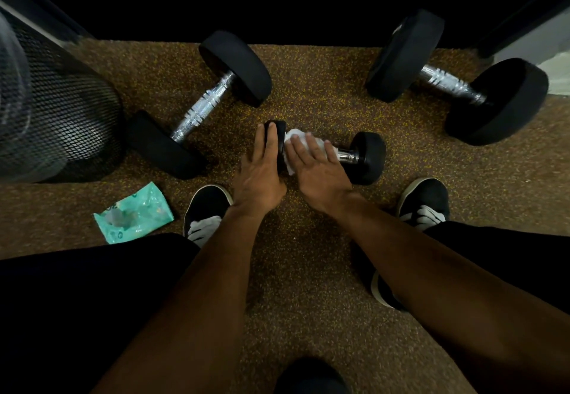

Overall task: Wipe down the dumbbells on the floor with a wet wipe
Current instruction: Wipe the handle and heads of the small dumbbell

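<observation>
A small black dumbbell (367, 156) with a chrome handle lies on the speckled floor between my feet. My left hand (262, 171) rests on its left head, fingers laid over the top. My right hand (317, 168) presses a white wet wipe (293, 137) around the handle beside that head. The wipe shows above and below my fingers. Two larger dumbbells lie farther off: one (209, 100) at the upper left, set diagonally, and one (453, 85) at the upper right.
A green wet-wipe pack (135, 214) lies on the floor at the left, by my left shoe (206, 208). A black mesh bin (58, 109) stands at the far left. My right shoe (422, 202) is right of the small dumbbell. A dark rack base runs along the top.
</observation>
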Action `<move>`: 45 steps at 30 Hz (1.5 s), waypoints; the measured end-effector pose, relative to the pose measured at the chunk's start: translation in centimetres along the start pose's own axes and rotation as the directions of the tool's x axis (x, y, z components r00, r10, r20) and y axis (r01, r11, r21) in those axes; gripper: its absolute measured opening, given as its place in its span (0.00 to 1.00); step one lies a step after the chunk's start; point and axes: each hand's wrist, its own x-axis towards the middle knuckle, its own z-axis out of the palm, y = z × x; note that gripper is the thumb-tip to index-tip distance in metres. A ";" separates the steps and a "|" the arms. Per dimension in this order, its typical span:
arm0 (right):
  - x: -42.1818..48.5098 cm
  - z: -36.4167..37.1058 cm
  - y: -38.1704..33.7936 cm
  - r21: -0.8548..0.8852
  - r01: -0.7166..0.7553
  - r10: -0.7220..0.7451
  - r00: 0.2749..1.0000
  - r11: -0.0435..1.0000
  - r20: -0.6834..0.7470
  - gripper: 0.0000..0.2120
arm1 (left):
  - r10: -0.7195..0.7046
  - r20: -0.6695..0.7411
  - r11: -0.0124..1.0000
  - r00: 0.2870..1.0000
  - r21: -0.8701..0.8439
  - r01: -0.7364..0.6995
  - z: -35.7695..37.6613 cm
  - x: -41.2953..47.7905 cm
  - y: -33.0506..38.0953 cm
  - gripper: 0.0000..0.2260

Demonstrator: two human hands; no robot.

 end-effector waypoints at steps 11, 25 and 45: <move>-1.9 0.8 0.6 -0.025 0.007 -0.007 1.000 1.000 0.000 0.32 | 0.000 -0.002 1.000 1.000 -0.017 0.000 0.0 0.4 -0.1 0.44; -1.2 1.4 3.3 0.050 -0.011 0.015 0.996 0.999 -0.088 0.35 | 0.008 -0.051 0.885 0.999 -0.465 -0.031 -2.0 5.3 -2.3 0.22; 0.5 0.9 0.8 -0.015 -0.002 0.001 0.996 1.000 -0.084 0.32 | 0.087 -0.102 0.955 0.991 -0.276 -0.113 -1.4 4.3 -2.3 0.24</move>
